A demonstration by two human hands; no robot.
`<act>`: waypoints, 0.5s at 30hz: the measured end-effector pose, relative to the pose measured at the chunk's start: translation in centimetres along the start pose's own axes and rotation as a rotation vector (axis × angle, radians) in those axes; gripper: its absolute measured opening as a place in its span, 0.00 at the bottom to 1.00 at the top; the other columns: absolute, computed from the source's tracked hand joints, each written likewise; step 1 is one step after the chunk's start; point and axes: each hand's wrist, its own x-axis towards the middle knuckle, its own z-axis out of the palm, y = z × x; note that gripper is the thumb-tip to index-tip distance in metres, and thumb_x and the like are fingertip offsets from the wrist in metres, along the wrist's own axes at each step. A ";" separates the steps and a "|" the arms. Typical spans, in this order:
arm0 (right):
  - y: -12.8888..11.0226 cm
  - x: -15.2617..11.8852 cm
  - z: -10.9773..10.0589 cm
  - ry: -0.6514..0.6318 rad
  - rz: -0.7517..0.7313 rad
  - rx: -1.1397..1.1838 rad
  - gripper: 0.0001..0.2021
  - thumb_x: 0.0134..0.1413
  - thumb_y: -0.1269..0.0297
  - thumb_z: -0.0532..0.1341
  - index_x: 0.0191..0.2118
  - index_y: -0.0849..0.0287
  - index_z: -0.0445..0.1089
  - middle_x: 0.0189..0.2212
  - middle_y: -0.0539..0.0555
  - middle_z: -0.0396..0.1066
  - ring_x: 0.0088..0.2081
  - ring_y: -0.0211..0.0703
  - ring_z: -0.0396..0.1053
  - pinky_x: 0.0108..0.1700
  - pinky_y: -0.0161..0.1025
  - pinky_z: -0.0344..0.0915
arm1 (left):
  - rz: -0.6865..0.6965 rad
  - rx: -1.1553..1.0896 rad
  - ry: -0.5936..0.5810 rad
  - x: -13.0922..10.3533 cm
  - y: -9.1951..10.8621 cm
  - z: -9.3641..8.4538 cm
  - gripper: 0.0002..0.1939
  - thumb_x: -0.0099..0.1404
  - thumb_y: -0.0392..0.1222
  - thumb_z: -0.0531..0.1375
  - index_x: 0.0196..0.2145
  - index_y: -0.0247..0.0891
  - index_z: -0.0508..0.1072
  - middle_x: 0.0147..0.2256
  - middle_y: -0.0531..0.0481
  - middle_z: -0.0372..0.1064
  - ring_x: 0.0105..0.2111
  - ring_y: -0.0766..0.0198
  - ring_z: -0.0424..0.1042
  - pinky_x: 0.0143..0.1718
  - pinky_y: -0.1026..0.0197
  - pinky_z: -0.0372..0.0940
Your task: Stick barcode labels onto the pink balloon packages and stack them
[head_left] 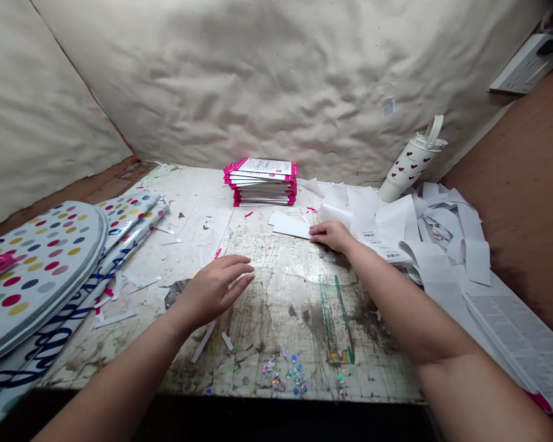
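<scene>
My right hand (332, 235) pinches the right end of a small white card (291, 224), low over the worktable (267, 301). Another white piece seems to lie beneath that card at its left. Left of it my left hand (221, 283) hovers over the table, thumb and fingers apart, nothing between them. Behind the card stands a stack of pink-and-white printed cards or packets (263, 182). A roll of white label strip (335, 215) sits just beyond my right hand, with barcode labels (382, 245) near my forearm.
Polka-dot round pieces (55, 258) and folded printed film (115, 258) cover the left side. Loose white backing strips (442, 239) heap at the right beside a tilted white tumbler (410, 166). Shiny round stickers (295, 376) and paper scraps (115, 318) litter the tabletop.
</scene>
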 end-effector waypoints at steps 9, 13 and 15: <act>0.7 0.2 0.2 0.003 0.002 0.100 0.10 0.43 0.66 0.67 0.36 0.55 0.78 0.43 0.49 0.75 0.46 0.46 0.72 0.55 0.42 0.63 | -0.054 0.155 -0.148 12.5 -2.5 4.1 0.18 0.66 0.42 0.47 0.42 0.37 0.74 0.46 0.45 0.72 0.46 0.57 0.69 0.46 0.58 0.62; 1.0 0.2 0.2 -0.003 -0.015 0.095 0.11 0.44 0.65 0.67 0.37 0.54 0.77 0.43 0.49 0.75 0.47 0.45 0.72 0.55 0.40 0.63 | 0.057 0.169 -0.268 16.1 -3.3 5.9 0.11 0.60 0.41 0.53 0.37 0.40 0.75 0.42 0.47 0.74 0.42 0.59 0.71 0.43 0.62 0.61; 1.1 0.3 0.2 -0.009 -0.025 0.086 0.11 0.44 0.65 0.67 0.38 0.54 0.77 0.44 0.49 0.75 0.47 0.44 0.72 0.55 0.39 0.63 | 0.088 0.179 -0.309 16.7 -3.8 6.1 0.09 0.58 0.41 0.56 0.33 0.41 0.75 0.37 0.48 0.75 0.37 0.60 0.71 0.39 0.62 0.61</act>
